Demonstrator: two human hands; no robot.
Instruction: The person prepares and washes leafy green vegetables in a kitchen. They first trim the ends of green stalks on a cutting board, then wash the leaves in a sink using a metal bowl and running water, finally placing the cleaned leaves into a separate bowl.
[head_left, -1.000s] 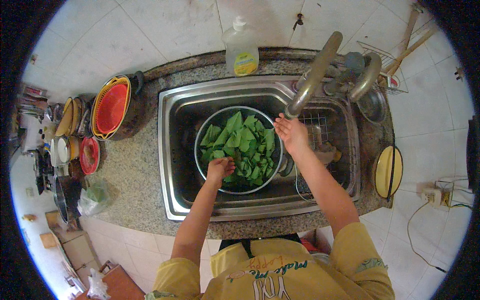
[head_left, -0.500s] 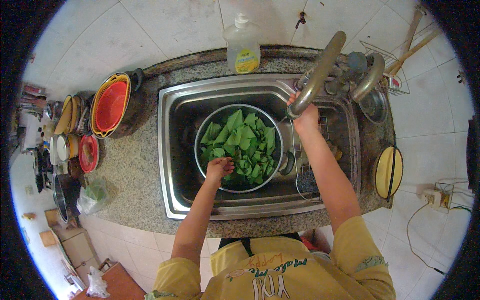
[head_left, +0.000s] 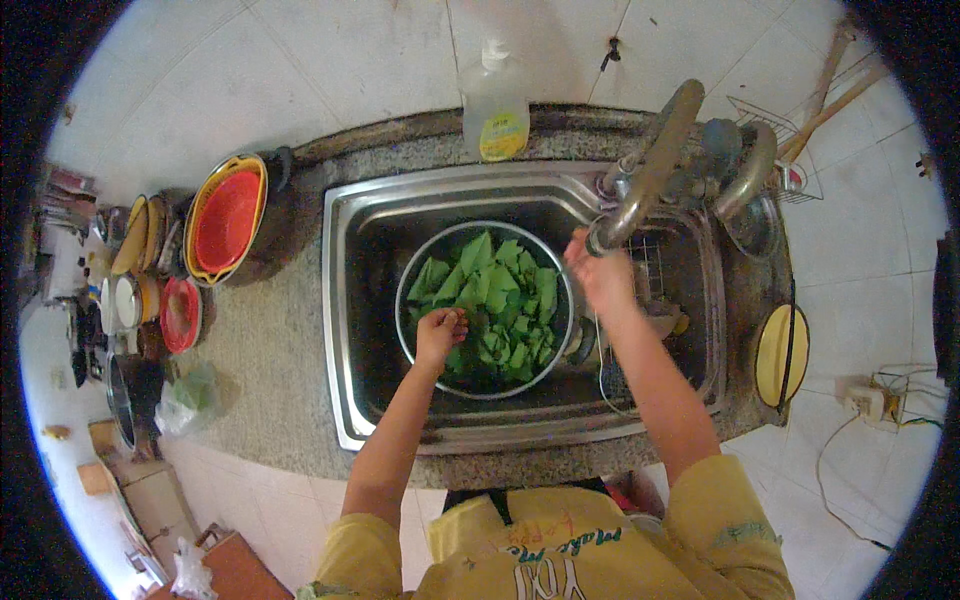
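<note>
At the sink [head_left: 337,300], the right hand [head_left: 605,285], near the faucet [head_left: 655,178], has drawn back.

Worn up on the head, left one of a side-by-side fisheye pair, basically staring down at the round bowl [head_left: 487,396], near dead centre in frame. Pretty close in, but wide enough to catch the sink [head_left: 334,300], most of the tabletop [head_left: 270,380], tiled wall [head_left: 350,60] up top, plus the wearer's own forearms [head_left: 398,430] and yellow shirt [head_left: 620,560] along the bottom. Upright, wearer's left on the left, with straight edges bowing toward the outside. Kinda murky over at far left, so can't really make out the small stuff [head_left: 127,301] there.
</note>
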